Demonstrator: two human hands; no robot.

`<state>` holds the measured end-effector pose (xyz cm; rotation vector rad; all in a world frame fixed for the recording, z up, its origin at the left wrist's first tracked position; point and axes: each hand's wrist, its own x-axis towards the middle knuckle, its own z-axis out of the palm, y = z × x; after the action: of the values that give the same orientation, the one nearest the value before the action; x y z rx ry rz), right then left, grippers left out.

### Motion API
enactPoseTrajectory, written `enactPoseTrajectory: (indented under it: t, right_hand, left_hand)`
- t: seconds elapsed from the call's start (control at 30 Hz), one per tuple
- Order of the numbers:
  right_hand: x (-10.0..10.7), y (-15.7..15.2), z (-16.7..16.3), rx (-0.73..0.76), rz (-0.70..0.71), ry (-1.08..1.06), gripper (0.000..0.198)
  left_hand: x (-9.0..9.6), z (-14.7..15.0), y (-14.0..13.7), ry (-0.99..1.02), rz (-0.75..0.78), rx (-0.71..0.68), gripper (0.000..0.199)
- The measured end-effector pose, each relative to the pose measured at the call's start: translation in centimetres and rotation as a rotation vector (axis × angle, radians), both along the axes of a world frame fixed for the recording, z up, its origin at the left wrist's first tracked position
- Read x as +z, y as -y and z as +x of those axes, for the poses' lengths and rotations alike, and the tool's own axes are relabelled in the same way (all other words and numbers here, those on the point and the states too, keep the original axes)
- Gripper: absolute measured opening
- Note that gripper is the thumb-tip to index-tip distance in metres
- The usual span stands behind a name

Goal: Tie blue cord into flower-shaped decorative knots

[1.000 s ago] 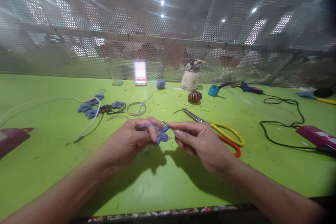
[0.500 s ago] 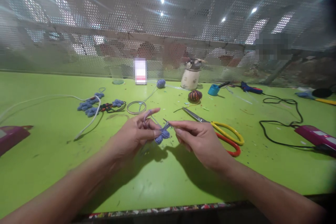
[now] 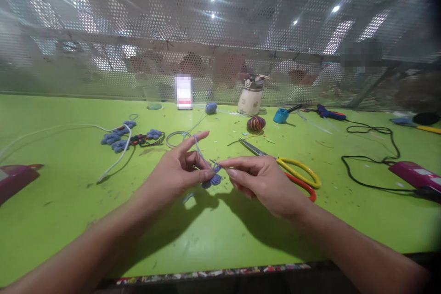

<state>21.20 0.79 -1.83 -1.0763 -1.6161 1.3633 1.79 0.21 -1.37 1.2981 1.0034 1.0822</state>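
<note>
A small purple crochet piece (image 3: 215,179) is pinched between the thumb and fingers of my left hand (image 3: 182,165). Purple yarn (image 3: 197,145) loops over that hand's raised index finger and runs down to the piece. My right hand (image 3: 263,181) pinches a thin crochet hook (image 3: 214,162), its tip at the top of the piece; the handle is hidden in my fingers. Beyond my hands lies a ball of purple yarn (image 3: 211,108), with a strand trailing toward the left hand. Scissors (image 3: 298,171) with yellow and red handles rest beside my right hand.
Finished blue crochet flowers (image 3: 120,145) lie at left near a white cable (image 3: 129,140). A dark multicoloured yarn ball (image 3: 256,124), a patterned bottle (image 3: 250,101), a lit phone (image 3: 183,93) and a blue holder (image 3: 280,115) stand farther back. A black cord (image 3: 375,188) crosses the right side.
My left index finger has lifted and straightened, drawing the yarn into a taller line. The crochet piece has tilted slightly, and the hook stays at its top edge.
</note>
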Motion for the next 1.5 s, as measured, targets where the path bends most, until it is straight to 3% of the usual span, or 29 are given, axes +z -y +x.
enactPoseTrajectory:
  t: [0.3, 0.4, 0.5, 0.6, 0.73, 0.83, 0.97, 1.23, 1.5]
  right_hand:
    - [-0.4, -0.1, -0.4, 0.074, -0.048, 0.056, 0.021]
    - [-0.6, -0.2, -0.8, 0.021, -0.165, 0.016, 0.019]
    - [-0.8, -0.1, -1.1, -0.027, -0.219, -0.137, 0.020]
    - [-0.8, 0.2, -1.3, -0.049, -0.197, -0.313, 0.023]
    - [-1.1, 0.7, -1.2, -0.032, -0.134, -0.454, 0.021]
    - [-1.4, 0.7, -1.0, 0.011, -0.041, -0.424, 0.019]
    - [-1.2, 0.6, -0.5, 0.035, 0.178, -0.292, 0.023]
    - [-0.7, 0.5, 0.4, -0.078, 0.717, 0.050, 0.025]
    - [0.3, -0.2, 1.4, -0.030, 1.029, 0.197, 0.024]
  left_hand:
    - [-0.2, 0.0, -0.1, -0.288, 0.111, -0.079, 0.081]
    - [-1.1, 0.4, 0.3, -0.514, 0.313, -0.007, 0.071]
    - [-1.8, 1.0, 0.9, -0.606, 0.559, 0.182, 0.057]
    - [-1.8, 1.3, 1.0, -0.380, 0.531, 0.297, 0.051]
    - [-0.9, 1.1, 0.6, 0.119, 0.153, 0.162, 0.053]
    - [-0.3, 0.7, 0.5, 0.285, 0.002, 0.083, 0.049]
    - [0.2, 0.4, 0.9, 0.339, -0.062, 0.053, 0.050]
    - [0.8, 0.2, 1.3, 0.318, -0.037, 0.076, 0.046]
    - [0.5, -0.2, 1.0, 0.317, 0.028, 0.059, 0.044]
